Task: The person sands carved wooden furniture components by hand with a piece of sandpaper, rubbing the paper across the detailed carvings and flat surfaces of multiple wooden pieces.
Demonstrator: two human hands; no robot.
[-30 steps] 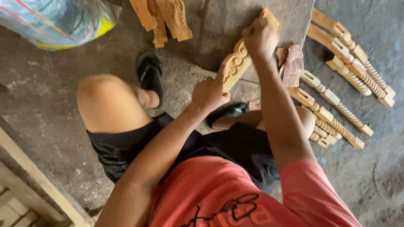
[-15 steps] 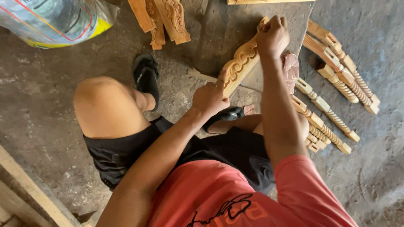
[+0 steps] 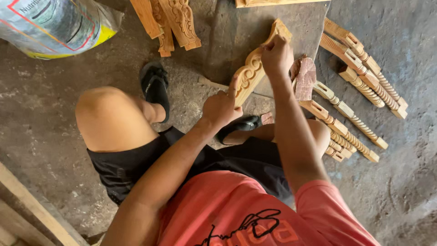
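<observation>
Carved wood piece (image 3: 255,64) is what both hands hold, near the middle of the view, tilted up over a flat grey slab (image 3: 236,36) on the dirty floor (image 3: 41,118).

Far left, a big plastic sack (image 3: 50,23) lies at the top corner, and pale wooden boards (image 3: 27,209) run along the bottom corner. Next comes the person's bare knee (image 3: 109,118) and a black sandal (image 3: 154,84). Above that, more carved wood parts (image 3: 175,20) lie in a small pile.

Then the left hand (image 3: 221,107) is closed around the low end of the carved piece, with one finger lying up along its side. The right hand (image 3: 275,54) presses down near the top end, fingers curled. It may pinch something small there, but I cannot tell.

Right of the hands stands a rough reddish block (image 3: 305,77). Past it lie long twisted wooden posts (image 3: 359,64), side by side, with more by the right knee (image 3: 346,136).

It looks like the rubbing or smoothing step, with the low hand keeping the piece still. A next move would need a steady hold below and gentle pushes above, so the curly edges do not chip. The piece could slip on the slab if the low grip goes loose.
</observation>
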